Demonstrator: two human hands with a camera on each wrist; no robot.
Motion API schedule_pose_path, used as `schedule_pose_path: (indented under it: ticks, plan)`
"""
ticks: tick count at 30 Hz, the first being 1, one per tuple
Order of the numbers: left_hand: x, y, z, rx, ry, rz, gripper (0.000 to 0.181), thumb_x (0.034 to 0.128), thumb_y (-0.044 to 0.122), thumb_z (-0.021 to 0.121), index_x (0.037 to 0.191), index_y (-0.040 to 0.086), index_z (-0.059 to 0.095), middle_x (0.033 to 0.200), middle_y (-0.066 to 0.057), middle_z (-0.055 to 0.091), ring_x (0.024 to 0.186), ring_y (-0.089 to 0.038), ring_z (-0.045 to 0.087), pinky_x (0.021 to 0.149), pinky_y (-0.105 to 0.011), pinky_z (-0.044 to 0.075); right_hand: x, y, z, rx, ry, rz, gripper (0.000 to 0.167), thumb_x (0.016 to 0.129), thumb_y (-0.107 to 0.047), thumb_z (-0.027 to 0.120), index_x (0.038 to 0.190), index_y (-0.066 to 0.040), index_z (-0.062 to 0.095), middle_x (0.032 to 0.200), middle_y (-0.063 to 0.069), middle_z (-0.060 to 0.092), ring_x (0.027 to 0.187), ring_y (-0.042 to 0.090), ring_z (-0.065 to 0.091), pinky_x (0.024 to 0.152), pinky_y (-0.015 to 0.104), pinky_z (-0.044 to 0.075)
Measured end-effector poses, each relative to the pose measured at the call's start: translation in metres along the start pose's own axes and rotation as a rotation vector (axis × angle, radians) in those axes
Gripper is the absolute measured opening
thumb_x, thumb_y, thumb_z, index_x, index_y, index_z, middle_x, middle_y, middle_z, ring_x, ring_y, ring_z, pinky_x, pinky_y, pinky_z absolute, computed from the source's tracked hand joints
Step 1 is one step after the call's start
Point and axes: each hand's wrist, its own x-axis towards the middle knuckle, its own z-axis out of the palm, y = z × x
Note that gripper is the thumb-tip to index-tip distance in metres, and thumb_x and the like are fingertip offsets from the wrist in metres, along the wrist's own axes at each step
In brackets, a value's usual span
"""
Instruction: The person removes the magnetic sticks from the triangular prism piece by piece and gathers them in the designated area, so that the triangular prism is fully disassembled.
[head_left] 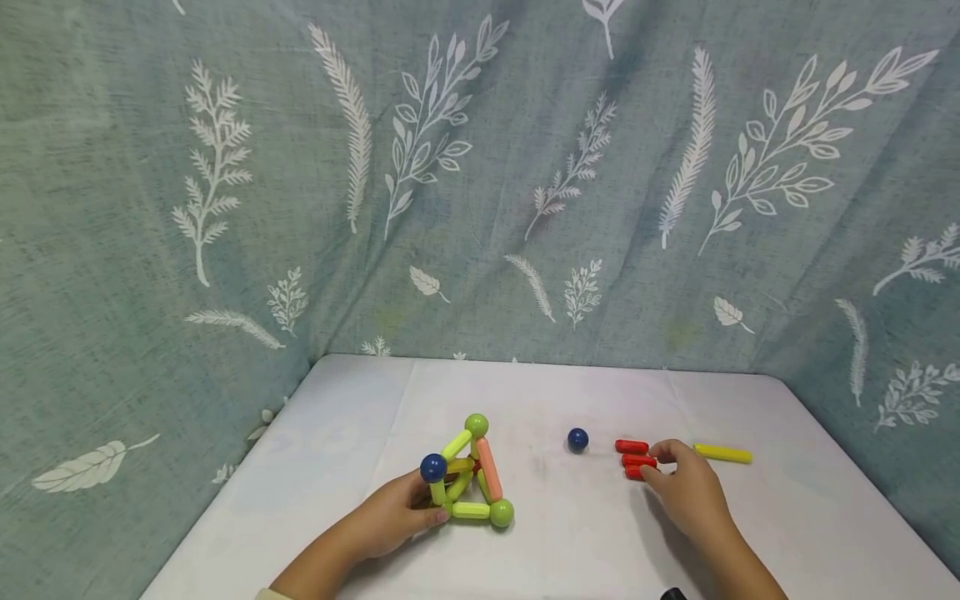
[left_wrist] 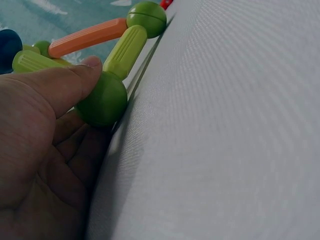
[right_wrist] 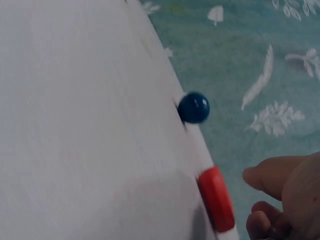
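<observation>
I see the left hand (head_left: 393,512) gripping the frame of lime, yellow and salmon plastic-looking rods with glossy balls (head_left: 489,471), thumb at its seven o'clock corner. The right hand (head_left: 690,492) is at the right ends of three short red plastic-looking rods (head_left: 636,459); whether its fingers have gripped one, I cannot tell. The frame sits at about nine o'clock from those rods on the white-covered counter (head_left: 555,550). At ten o'clock from them lies a loose glossy dark-blue ball (head_left: 577,440), and at three o'clock a longer yellow rod (head_left: 722,453). Beyond, at twelve, hangs grey-green cloth (head_left: 480,317) with white leaf prints.

The step in hand looks to me like steadying the frame while picking out a rod. I'd pinch a single red rod by its sides, since the three lie close together, and keep the left grip light so the joints don't twist.

My left wrist view shows a green ball (left_wrist: 102,100) just beside the thumb, mostly hidden in the head view. The right wrist view shows just one red rod, with fingertips apart from it; only the head view shows all three.
</observation>
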Motion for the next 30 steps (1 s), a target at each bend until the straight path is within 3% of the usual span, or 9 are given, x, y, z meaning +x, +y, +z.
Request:
schedule_pose_path:
  ticks: [3,8,13,21,30]
  plan:
    - [0.001,-0.001,0.0,0.013,0.006,0.004,0.075,0.0913,0.045,0.078,0.155,0.02,0.049,0.154,-0.011,0.056,0.143,-0.038,0.052,0.117,-0.063,0.035,-0.008,-0.014,0.006,0.046,-0.033,-0.034,0.031,0.095,-0.021,0.076,0.121,-0.01,0.064,0.122,0.012,0.067,0.095,0.025,0.059,0.071,0.032,0.053]
    - [0.001,-0.003,-0.001,0.015,0.006,0.008,0.073,0.0921,0.045,0.078,0.155,0.02,0.049,0.154,-0.011,0.056,0.143,-0.037,0.052,0.118,-0.062,0.035,-0.021,-0.035,0.023,0.077,-0.073,-0.16,0.023,0.092,-0.019,0.08,0.112,-0.014,0.068,0.103,-0.003,0.071,0.089,0.017,0.061,0.075,0.031,0.049]
    - [0.001,-0.002,-0.001,0.007,0.002,0.006,0.073,0.0923,0.044,0.078,0.155,0.02,0.049,0.154,-0.011,0.056,0.143,-0.037,0.052,0.118,-0.061,0.036,-0.034,-0.053,0.046,0.095,-0.154,-0.226,0.021,0.089,-0.017,0.084,0.104,-0.017,0.07,0.092,-0.007,0.068,0.078,0.015,0.06,0.067,0.029,0.05]
    - [0.001,-0.002,-0.001,0.008,0.005,-0.012,0.074,0.0918,0.045,0.079,0.155,0.02,0.049,0.153,-0.01,0.057,0.142,-0.036,0.054,0.117,-0.061,0.037,-0.042,-0.083,0.073,0.131,-0.32,-0.304,0.024,0.09,-0.021,0.083,0.108,-0.016,0.068,0.095,-0.007,0.067,0.08,0.017,0.06,0.063,0.03,0.051]
    - [0.002,-0.001,0.0,0.005,0.008,-0.008,0.073,0.092,0.044,0.078,0.154,0.018,0.05,0.152,-0.011,0.058,0.141,-0.037,0.054,0.117,-0.062,0.036,-0.046,-0.111,0.1,0.178,-0.311,-0.315,0.039,0.09,-0.028,0.084,0.121,-0.014,0.065,0.108,0.0,0.071,0.086,0.017,0.06,0.067,0.032,0.052]
